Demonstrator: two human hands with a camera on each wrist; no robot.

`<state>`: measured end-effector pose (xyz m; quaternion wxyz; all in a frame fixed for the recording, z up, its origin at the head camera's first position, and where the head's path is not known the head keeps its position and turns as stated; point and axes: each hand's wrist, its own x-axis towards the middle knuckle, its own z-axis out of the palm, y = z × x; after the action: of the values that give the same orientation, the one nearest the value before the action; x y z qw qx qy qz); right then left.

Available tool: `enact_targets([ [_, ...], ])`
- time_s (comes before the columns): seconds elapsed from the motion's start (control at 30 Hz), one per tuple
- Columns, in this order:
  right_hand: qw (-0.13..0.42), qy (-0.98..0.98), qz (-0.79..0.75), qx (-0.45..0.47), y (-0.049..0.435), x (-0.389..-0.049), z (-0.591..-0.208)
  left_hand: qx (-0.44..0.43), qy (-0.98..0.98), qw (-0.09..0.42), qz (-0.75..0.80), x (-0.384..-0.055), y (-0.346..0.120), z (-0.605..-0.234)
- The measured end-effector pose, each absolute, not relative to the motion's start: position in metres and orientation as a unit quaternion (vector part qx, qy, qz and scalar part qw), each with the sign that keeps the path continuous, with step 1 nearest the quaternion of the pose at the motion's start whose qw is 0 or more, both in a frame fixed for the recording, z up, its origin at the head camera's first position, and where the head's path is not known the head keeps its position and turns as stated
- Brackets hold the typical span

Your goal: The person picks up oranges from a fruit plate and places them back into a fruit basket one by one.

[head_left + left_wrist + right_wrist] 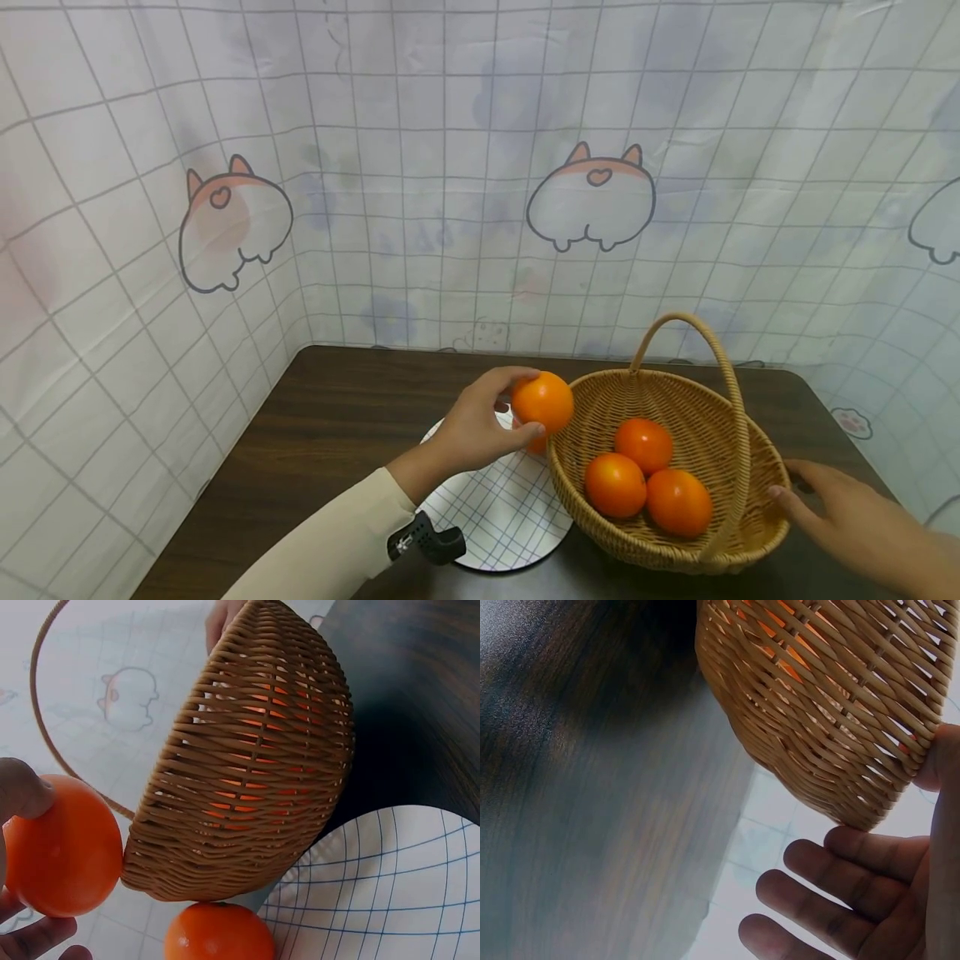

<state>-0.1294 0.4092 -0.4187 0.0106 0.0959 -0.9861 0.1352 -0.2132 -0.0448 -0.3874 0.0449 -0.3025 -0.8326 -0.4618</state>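
Note:
My left hand (476,427) holds a smooth orange (544,403) between thumb and fingers, just outside the left rim of a wicker basket (643,552). Three more oranges (615,485) lie together in the bottom of the basket. Under the held one, another orange (219,935) is at the far side of a round white plate (501,521) with blue grid lines, partly hidden by the hand and basket. At the basket's right end my right hand (855,517) pinches the rim, thumb on one side and index finger (877,851) on the other, with the remaining fingers spread.
The basket's tall arched handle (738,433) stands upright over its right part. Everything is on a dark wood-grain table (345,400). A gridded white sheet with cartoon prints (465,167) hangs behind and along both sides. A black strap device (427,540) is on the left wrist.

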Motion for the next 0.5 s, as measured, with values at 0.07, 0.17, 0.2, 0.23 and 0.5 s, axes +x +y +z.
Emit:
enact_targets([
  [0.07,0.006,-0.986,0.135,0.093,0.408,-0.129,-0.418,-0.303,-0.832,0.044,-0.463,-0.214,-0.043,-0.388],
  [0.17,-0.002,-0.988,0.129,0.084,0.407,-0.13,-0.416,-0.306,-0.831,0.043,-0.463,-0.214,-0.04,-0.388],
  [0.2,-0.003,-0.989,0.127,0.081,0.407,-0.129,-0.416,-0.307,-0.83,0.042,-0.464,-0.215,-0.038,-0.388],
  [0.23,-0.005,-0.989,0.124,0.077,0.406,-0.129,-0.416,-0.309,-0.829,0.041,-0.465,-0.214,-0.037,-0.387],
  [0.5,-0.007,-0.991,0.117,0.072,0.405,-0.128,-0.414,-0.314,-0.829,0.028,-0.462,-0.212,-0.03,-0.384],
])
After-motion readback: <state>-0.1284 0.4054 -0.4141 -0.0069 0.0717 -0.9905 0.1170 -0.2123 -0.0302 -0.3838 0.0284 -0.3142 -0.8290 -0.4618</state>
